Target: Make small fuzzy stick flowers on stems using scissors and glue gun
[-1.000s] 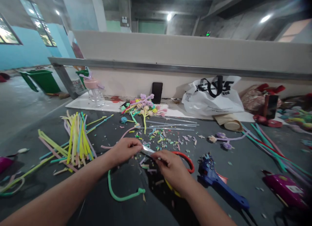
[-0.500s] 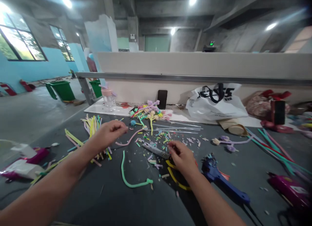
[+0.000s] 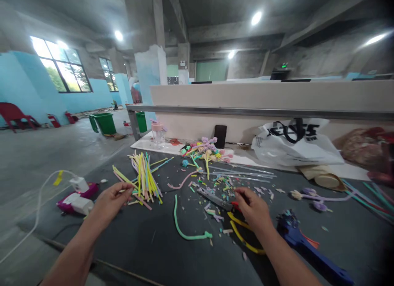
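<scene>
- One dark table [image 3: 138,249] spreads under both hands, its middle strewn with small coloured clippings [image 3: 223,182]
- Along its far edge, before a pale partition [image 3: 261,98], stand a pink-lidded jar [image 3: 158,136], a dark phone [image 3: 220,136] and a white bag [image 3: 295,148] with black lettering
- Beyond lies a concrete room with blue lower walls, a window [image 3: 66,70] at left, a green bin [image 3: 105,123] and a red chair [image 3: 15,115]
- At the left of the table, a bundle of stems [image 3: 144,177] lies fanned out; a curved green stem [image 3: 192,237] lies by itself between the hands
- Scissors [image 3: 219,200] lie among the clippings, blades pointing away to the left, yellow handle towards the right wrist; a blue glue gun [image 3: 310,251] lies further right
- Left hand [image 3: 109,201] reaches to the bundle's near side, fingers bent and drawn towards the thumb; whether they grip a stem, I cannot tell
- Right hand [image 3: 254,208], well apart from the left, curls loosely by the scissors' handles; contact there cannot be made out
</scene>
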{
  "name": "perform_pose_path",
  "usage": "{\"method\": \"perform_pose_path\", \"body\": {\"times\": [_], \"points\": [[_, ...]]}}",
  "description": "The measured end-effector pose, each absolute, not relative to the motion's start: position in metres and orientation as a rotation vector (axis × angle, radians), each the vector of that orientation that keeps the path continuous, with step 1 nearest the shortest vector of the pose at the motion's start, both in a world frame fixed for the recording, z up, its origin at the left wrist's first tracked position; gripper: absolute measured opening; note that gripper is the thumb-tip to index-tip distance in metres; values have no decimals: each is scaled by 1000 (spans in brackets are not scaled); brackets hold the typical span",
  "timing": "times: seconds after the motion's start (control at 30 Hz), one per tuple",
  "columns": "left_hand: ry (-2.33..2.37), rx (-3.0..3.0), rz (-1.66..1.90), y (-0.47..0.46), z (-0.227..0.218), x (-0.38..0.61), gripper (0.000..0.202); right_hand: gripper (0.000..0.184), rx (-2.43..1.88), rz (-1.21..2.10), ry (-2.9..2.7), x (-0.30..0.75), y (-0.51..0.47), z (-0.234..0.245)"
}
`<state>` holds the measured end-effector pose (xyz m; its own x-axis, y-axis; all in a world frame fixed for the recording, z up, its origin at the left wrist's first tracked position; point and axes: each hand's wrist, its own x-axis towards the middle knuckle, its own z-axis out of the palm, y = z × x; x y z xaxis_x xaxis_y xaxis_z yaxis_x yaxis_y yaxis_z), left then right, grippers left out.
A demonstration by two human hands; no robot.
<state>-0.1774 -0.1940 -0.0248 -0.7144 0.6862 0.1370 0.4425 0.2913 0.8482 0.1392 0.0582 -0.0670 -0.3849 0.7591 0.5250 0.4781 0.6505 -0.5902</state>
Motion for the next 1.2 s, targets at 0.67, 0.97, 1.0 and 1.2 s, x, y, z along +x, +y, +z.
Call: {"method": "perform_pose_path", "body": {"times": [0.67, 0.97, 1.0, 1.2], "points": [[1891, 2096, 242, -105, -51, -31, 12, 14, -825, 567, -2261, 138, 45, -68], [1669, 1570, 766, -65, 0, -31, 16, 13, -814, 777, -2100, 139, 33, -56], [1647, 1557, 803, -61, 3, -28, 16, 13, -795, 921, -2029, 139, 31, -55], [1795, 1894, 732, -53, -12, -12, 13, 22, -607, 1582, -1645, 135, 21, -50]]}}
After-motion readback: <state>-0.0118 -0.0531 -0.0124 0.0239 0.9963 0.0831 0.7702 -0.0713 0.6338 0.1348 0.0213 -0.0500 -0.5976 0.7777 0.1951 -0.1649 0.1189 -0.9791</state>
